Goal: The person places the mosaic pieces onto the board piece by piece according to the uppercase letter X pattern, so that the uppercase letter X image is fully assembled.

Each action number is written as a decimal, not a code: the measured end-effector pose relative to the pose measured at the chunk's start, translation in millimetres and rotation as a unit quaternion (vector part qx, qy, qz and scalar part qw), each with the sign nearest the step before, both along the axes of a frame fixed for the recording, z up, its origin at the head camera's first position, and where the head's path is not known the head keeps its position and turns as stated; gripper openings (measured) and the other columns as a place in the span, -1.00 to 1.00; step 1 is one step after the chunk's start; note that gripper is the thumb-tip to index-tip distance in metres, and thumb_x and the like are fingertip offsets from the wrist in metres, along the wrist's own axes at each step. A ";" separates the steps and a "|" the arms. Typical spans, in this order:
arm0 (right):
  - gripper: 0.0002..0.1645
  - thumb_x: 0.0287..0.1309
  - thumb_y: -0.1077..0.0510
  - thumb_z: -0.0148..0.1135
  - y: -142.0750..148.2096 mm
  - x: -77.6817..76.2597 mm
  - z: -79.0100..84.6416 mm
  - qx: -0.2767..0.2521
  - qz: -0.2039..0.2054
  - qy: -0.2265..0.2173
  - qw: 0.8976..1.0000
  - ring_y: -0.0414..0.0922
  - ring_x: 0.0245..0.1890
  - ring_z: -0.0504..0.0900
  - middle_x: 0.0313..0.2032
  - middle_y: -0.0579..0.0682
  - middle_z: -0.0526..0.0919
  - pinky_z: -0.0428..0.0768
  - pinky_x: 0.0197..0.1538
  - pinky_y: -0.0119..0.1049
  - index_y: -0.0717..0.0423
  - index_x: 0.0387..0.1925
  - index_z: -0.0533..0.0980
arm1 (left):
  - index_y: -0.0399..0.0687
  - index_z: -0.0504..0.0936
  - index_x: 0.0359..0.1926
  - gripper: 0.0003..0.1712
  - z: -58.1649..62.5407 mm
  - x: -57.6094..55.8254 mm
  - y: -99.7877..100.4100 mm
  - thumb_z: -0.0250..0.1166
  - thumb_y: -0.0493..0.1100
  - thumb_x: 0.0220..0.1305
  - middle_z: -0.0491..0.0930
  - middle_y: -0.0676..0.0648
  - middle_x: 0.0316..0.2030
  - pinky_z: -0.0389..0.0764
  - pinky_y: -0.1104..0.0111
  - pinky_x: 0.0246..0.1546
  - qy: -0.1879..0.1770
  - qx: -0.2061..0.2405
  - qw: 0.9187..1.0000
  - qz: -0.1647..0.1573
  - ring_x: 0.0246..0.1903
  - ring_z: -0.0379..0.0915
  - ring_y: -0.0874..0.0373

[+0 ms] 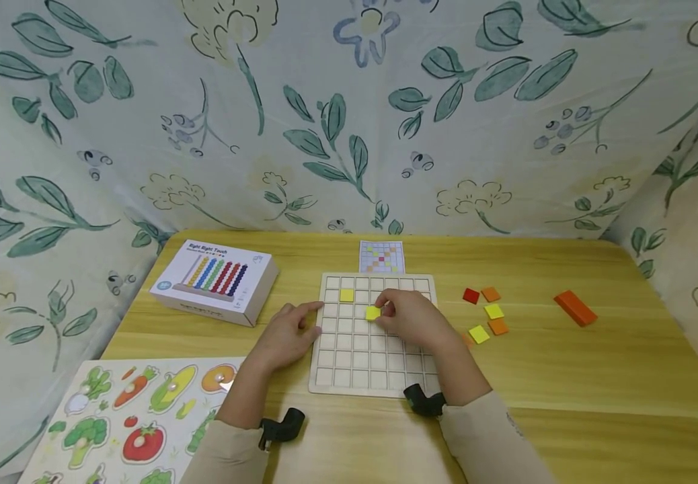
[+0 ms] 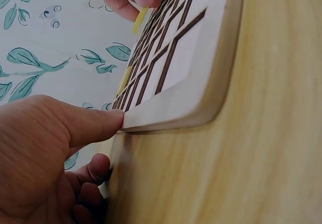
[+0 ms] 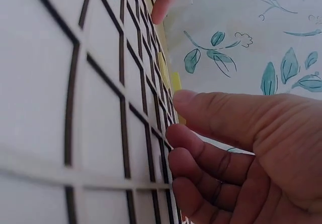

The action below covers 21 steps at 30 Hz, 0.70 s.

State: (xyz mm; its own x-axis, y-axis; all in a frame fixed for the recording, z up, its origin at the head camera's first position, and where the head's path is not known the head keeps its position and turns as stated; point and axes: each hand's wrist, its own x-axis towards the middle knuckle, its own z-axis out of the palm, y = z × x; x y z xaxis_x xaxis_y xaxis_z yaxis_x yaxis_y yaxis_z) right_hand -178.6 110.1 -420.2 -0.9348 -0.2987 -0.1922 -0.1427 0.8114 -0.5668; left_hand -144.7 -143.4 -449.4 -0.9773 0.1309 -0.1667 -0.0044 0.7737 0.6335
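A wooden grid board (image 1: pixel 339 380) lies on the table in front of me, with one yellow tile (image 1: pixel 346 295) set in a cell near its upper left. My right hand (image 1: pixel 412 319) reaches over the board and pinches another yellow tile (image 1: pixel 373 313) between thumb and fingertips, above the cells near the middle. In the right wrist view that pinched tile (image 3: pixel 176 81) stands edge-on beyond the thumb. My left hand (image 1: pixel 285 336) touches the board's left edge with its extended fingers. The left wrist view shows a digit against the board's side (image 2: pixel 171 122).
A pattern card (image 1: pixel 382 257) lies behind the board. Right of it are loose yellow tiles (image 1: pixel 494 311), orange tiles (image 1: pixel 491 294) and a red tile (image 1: pixel 471 296), with an orange-red block (image 1: pixel 575 308) farther right. On the left are a toy box (image 1: pixel 212 282) and a vegetable puzzle board (image 1: pixel 115 430).
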 end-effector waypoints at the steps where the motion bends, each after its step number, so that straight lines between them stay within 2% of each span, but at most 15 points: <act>1: -0.78 0.23 0.11 0.40 -2.9 -0.2 0.2 0.002 0.001 0.002 1.000 -0.12 -0.34 0.51 -0.35 -0.10 0.61 0.46 -0.22 -0.27 -0.01 -0.10 0.62 | 0.20 0.51 0.39 -0.45 0.5 0.3 -0.1 0.30 -0.09 0.40 0.38 -0.05 -0.29 0.31 0.26 -0.25 0.001 0.000 1.000 0.000 -0.29 0.27 0.09; 8: -0.79 0.23 0.06 0.41 -20.0 -3.4 -2.1 0.018 -0.001 0.011 1.000 -0.15 -0.45 0.49 -0.43 -0.13 0.59 0.42 -0.33 -0.29 -0.04 -0.11 0.63 | 0.20 0.51 0.39 -0.45 0.7 0.1 -0.3 0.30 -0.09 0.40 0.37 -0.05 -0.29 0.31 0.25 -0.27 0.003 0.005 1.000 -0.002 -0.30 0.26 0.09; 14: -0.77 0.21 0.06 0.40 -25.2 -4.1 -4.2 0.039 -0.009 0.023 0.999 -0.16 -0.44 0.50 -0.44 -0.13 0.59 0.41 -0.32 -0.28 -0.04 -0.10 0.64 | 0.23 0.50 0.40 -0.44 -1.6 -0.6 -0.1 0.30 -0.07 0.40 0.37 -0.05 -0.29 0.32 0.26 -0.27 -0.003 0.004 1.000 0.003 -0.30 0.27 0.09; 21: -0.73 0.23 0.02 0.39 -25.6 -3.2 -6.1 0.032 -0.019 0.026 0.999 -0.15 -0.46 0.50 -0.44 -0.12 0.59 0.40 -0.36 -0.28 -0.05 -0.06 0.64 | 0.24 0.50 0.40 -0.44 -2.4 -1.4 -0.2 0.30 -0.06 0.41 0.38 -0.05 -0.27 0.32 0.26 -0.27 -0.007 0.001 1.000 0.008 -0.29 0.28 0.09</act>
